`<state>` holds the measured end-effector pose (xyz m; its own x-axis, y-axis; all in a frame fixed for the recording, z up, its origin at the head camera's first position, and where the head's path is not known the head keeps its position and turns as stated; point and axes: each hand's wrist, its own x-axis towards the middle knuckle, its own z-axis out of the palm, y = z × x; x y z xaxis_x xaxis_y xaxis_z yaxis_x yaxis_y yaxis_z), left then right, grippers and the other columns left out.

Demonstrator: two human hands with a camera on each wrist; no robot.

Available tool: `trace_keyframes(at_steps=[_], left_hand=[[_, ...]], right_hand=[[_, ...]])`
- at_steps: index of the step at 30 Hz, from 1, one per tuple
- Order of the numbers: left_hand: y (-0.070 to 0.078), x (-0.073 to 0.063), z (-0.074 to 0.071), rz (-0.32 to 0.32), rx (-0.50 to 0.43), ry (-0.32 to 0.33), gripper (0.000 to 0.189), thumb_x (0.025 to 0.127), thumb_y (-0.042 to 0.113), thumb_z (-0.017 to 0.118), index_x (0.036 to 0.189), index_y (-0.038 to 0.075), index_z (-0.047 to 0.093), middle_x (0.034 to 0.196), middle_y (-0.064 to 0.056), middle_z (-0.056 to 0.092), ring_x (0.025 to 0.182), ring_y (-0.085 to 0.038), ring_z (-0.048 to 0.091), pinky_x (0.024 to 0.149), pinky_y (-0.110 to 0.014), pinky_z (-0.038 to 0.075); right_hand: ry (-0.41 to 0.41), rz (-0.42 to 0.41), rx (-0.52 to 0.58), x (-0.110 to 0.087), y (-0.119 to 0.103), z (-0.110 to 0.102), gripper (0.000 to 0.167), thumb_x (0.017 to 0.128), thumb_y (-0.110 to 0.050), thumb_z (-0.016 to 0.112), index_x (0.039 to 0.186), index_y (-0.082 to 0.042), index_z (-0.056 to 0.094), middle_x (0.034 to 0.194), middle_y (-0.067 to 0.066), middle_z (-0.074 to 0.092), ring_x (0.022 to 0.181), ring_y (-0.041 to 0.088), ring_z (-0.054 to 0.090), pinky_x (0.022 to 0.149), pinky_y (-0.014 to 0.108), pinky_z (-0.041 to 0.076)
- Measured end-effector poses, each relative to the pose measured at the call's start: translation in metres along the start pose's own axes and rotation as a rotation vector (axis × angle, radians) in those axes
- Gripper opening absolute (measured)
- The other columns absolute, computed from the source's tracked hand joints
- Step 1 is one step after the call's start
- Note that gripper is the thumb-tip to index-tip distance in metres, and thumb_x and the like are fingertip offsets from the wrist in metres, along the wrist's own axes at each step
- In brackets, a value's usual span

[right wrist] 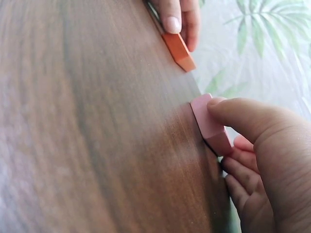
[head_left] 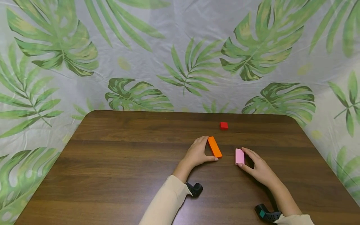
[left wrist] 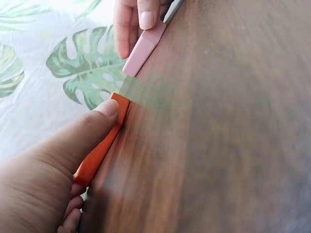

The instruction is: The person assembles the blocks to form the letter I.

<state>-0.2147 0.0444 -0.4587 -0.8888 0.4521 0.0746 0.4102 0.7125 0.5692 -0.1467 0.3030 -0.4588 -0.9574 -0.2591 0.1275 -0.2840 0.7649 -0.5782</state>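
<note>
An orange block (head_left: 215,147), long and narrow, lies on the wooden table. My left hand (head_left: 199,152) grips it by its two ends, thumb at the near end and fingers at the far end. To its right is a shorter pink block (head_left: 239,156). My right hand (head_left: 260,168) pinches this one between thumb and fingers from the right side. A gap of bare table separates the two blocks. The left wrist view shows the left thumb pressed on the end of the orange block (left wrist: 101,151); in the right wrist view the right thumb touches the pink block (right wrist: 210,121).
A small red block (head_left: 223,126) lies farther back, near the far edge of the brown table (head_left: 112,175). Behind the table hangs a leaf-patterned cloth (head_left: 197,18). Each wrist carries a black strapped device, such as the left device (head_left: 196,189).
</note>
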Motion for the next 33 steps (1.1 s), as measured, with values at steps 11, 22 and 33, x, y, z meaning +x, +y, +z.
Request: trace_keyframes(at_steps=[11, 22, 33], left_hand=[[-0.0004, -0.0023, -0.0031, 0.044, -0.029, -0.007, 0.091, 0.065, 0.049, 0.075, 0.137, 0.008, 0.035, 0.138, -0.005, 0.037, 0.126, -0.019, 0.032, 0.101, -0.031, 0.028], [0.0011, -0.0031, -0.0038, 0.109, -0.017, 0.024, 0.094, 0.064, 0.048, 0.075, 0.138, 0.008, 0.033, 0.139, -0.005, 0.035, 0.127, -0.018, 0.03, 0.101, -0.03, 0.027], [0.0048, -0.0069, -0.0102, 0.157, -0.018, 0.065, 0.094, 0.064, 0.046, 0.076, 0.137, 0.006, 0.032, 0.139, -0.008, 0.034, 0.127, -0.02, 0.03, 0.102, -0.031, 0.026]], right_hand=[[0.006, -0.005, 0.0, -0.0001, -0.0003, -0.0006, 0.069, 0.083, -0.032, 0.065, 0.136, -0.001, 0.034, 0.134, 0.024, 0.035, 0.118, 0.044, 0.033, 0.089, 0.061, 0.029], [0.0, 0.003, 0.002, -0.0002, -0.0009, -0.0005, 0.069, 0.083, -0.033, 0.064, 0.136, -0.002, 0.034, 0.134, 0.024, 0.034, 0.118, 0.044, 0.033, 0.089, 0.061, 0.029], [-0.011, 0.011, 0.012, 0.0003, 0.0004, 0.0002, 0.07, 0.083, -0.034, 0.063, 0.137, -0.002, 0.032, 0.135, 0.023, 0.033, 0.119, 0.044, 0.032, 0.09, 0.061, 0.028]])
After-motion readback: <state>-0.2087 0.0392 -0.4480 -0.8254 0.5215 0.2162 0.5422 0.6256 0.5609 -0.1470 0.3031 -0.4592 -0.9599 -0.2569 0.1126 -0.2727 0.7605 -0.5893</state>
